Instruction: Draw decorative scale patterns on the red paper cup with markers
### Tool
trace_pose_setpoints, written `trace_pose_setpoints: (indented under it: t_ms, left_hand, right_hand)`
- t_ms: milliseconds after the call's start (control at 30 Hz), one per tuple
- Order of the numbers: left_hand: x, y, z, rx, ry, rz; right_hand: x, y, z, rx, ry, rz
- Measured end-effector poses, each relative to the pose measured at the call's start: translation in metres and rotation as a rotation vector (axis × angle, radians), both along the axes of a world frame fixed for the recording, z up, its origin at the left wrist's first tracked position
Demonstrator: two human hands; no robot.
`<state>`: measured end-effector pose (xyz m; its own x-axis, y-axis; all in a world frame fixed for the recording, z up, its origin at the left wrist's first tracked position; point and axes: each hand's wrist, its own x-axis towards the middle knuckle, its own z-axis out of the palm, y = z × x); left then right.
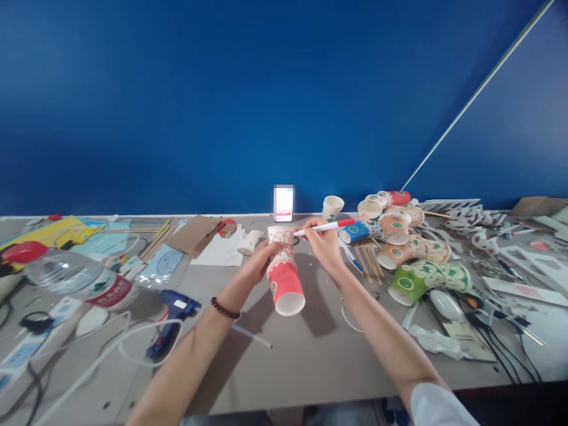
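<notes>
My left hand [261, 258] is wrapped round a pair of joined paper cups [284, 278], one red and one white with red line patterns. The red cup's closed base faces me, and the patterned one points away. Between the fingers of my right hand [325, 244] is a white marker with a red end [332, 225]. Its tip meets or nearly meets the patterned cup near the far rim. Beyond the cups a lit phone [284, 204] leans upright against the blue wall.
Right of my hands lie several paper cups [407, 287], wooden sticks [368, 260] and a white computer mouse [445, 305]. To the left are a blue glue gun [171, 319], a large plastic bottle [84, 281], a power strip [39, 343] and brown cardboard [194, 234]. Loose white cables cross the table.
</notes>
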<state>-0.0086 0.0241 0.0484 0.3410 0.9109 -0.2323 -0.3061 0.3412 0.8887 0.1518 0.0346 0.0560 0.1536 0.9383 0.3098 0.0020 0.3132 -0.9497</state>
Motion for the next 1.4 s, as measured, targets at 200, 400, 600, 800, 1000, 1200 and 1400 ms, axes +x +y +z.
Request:
trace_pose_setpoints:
  t_ms: [200,400,600,800,1000,1200,1400]
  left_hand:
    - [0.0008,0.0011,-0.0021,-0.004,-0.009,0.012]
    - [0.0007,0.0003,-0.0011,0.010,-0.024,-0.009]
    - [0.0011,0.0000,-0.0017,0.012,-0.024,-0.010]
    - [-0.0003,0.0008,-0.0033,0.026,-0.001,0.011]
    - [-0.0013,-0.0012,-0.0023,0.031,0.012,-0.017]
    - [-0.0003,-0.0004,-0.0006,0.058,-0.018,0.004]
    - [0.0008,0.0010,-0.0023,0.062,0.002,-0.014]
  right_hand:
    - [-0.0011,-0.0037,0.0047,0.001,-0.010,0.014]
    - [-0.0018,-0.0047,0.0075,0.001,-0.008,0.010]
    - [-0.0016,-0.0045,0.0071,-0.014,0.002,0.019]
    - [0.0005,-0.0027,0.0055,0.015,-0.011,0.007]
    - [0.0001,-0.0019,0.0064,0.019,0.002,0.037]
    - [0.0007,-0.0021,0.0061,0.024,-0.024,0.053]
    - [0.0008,-0.0013,0.0038,0.043,-0.038,0.058]
